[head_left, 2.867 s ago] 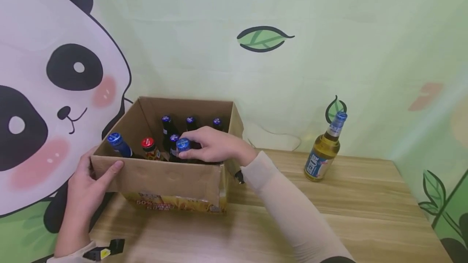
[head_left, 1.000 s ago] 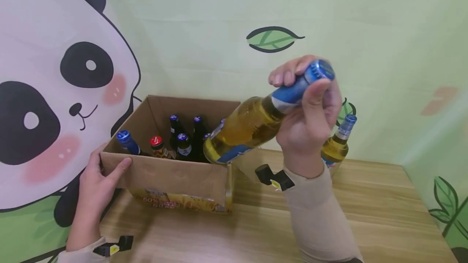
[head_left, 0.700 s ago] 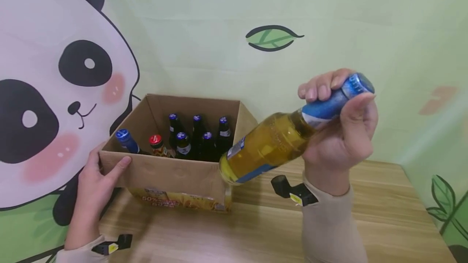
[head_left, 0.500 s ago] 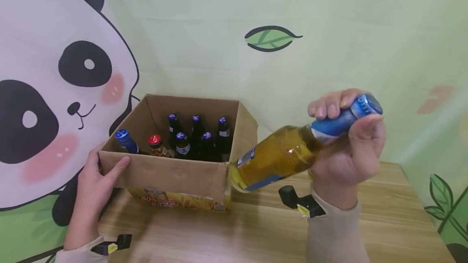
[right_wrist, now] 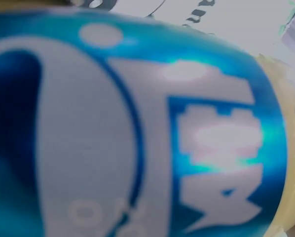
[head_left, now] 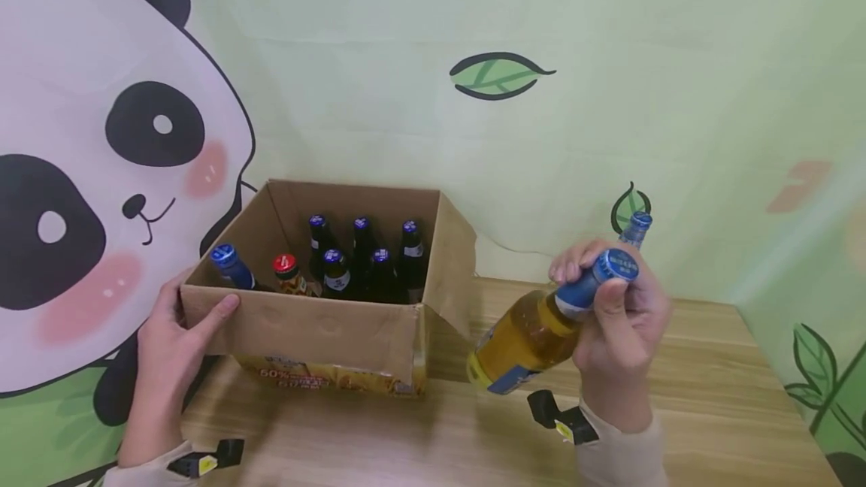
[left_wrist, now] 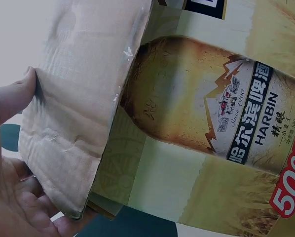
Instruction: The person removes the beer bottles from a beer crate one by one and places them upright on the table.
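My right hand [head_left: 622, 329] grips a beer bottle [head_left: 534, 333] round its blue-foiled neck. The bottle is tilted, cap up to the right and base down to the left, just right of the cardboard box [head_left: 304, 325]. Its blue label [right_wrist: 152, 138] fills the right wrist view, blurred. At the box's front left corner my left hand [head_left: 172, 352] holds the folded-down flap [left_wrist: 83, 94], thumb in front and fingers behind. Inside the box stand several dark bottles [head_left: 337, 276] with blue caps, a red-capped bottle [head_left: 289, 276] and a blue-necked bottle [head_left: 231, 265] at the left.
Behind my right hand, another blue-capped bottle [head_left: 637, 228] shows only its top. Box and bottles are on a wooden table [head_left: 704, 374]. A cloth backdrop [head_left: 352, 89] with a panda print hangs behind it.
My right hand has lifted the bottle out of the box, carried it right, and lowered it towards the table. My left hand has stayed on the box corner.
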Available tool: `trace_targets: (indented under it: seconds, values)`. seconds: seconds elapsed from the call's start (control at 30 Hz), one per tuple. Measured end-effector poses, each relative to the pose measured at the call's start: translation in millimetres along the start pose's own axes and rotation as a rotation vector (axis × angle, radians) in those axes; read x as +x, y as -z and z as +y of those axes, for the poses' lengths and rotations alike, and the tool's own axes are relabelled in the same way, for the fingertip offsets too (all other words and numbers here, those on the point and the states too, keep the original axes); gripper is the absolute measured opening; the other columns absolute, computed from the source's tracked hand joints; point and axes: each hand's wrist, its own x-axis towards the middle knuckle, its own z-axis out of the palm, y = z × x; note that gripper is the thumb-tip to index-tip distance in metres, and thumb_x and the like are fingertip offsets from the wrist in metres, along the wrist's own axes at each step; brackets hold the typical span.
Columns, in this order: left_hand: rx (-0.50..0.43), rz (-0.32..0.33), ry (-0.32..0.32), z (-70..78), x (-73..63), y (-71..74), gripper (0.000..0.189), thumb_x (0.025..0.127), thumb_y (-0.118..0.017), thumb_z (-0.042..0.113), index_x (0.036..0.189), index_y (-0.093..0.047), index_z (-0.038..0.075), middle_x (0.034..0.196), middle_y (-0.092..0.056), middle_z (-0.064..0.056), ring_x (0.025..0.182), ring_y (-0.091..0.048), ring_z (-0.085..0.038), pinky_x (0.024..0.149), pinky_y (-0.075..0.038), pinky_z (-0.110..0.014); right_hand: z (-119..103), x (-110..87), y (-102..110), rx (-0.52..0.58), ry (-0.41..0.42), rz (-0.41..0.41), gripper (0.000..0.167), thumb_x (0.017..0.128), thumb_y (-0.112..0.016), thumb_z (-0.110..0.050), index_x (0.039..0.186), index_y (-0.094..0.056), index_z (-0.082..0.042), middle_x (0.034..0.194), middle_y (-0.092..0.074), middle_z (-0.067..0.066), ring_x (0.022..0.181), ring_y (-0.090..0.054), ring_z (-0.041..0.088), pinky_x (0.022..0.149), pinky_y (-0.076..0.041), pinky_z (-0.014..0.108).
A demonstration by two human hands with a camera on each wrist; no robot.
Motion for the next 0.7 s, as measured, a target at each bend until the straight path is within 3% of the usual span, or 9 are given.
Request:
trace_targets:
  seconds: [0.3, 0.7]
  values:
    - [-0.005, 0.008, -0.013, -1.7, -0.6, -2.5, 0.082, 0.091, -0.074, 0.041, 0.158, -0.033, 0.02, 0.157, -0.04, -0.015, 0.143, -0.037, -0.037, 0.115, -0.029, -0.056, 9, -27.4, 17, -0.058, 0.037, -0.058, 0.032, 0.098, -0.062, -0.006, 0.09, -0.052, 0.023, 0.083, -0.06, 0.021, 0.076, -0.06, 0.028, 0.076, -0.053, 0.034]
    - [0.014, -0.003, -0.012, -1.9, -1.5, -2.5, 0.084, 0.091, -0.073, 0.044, 0.159, -0.029, 0.019, 0.157, -0.038, -0.017, 0.142, -0.037, -0.04, 0.114, -0.029, -0.06, 20, -76.8, 41, -0.293, -0.09, -0.058, 0.035, 0.101, -0.057, -0.006, 0.092, -0.047, 0.026, 0.086, -0.06, 0.02, 0.081, -0.061, 0.026, 0.079, -0.054, 0.031]
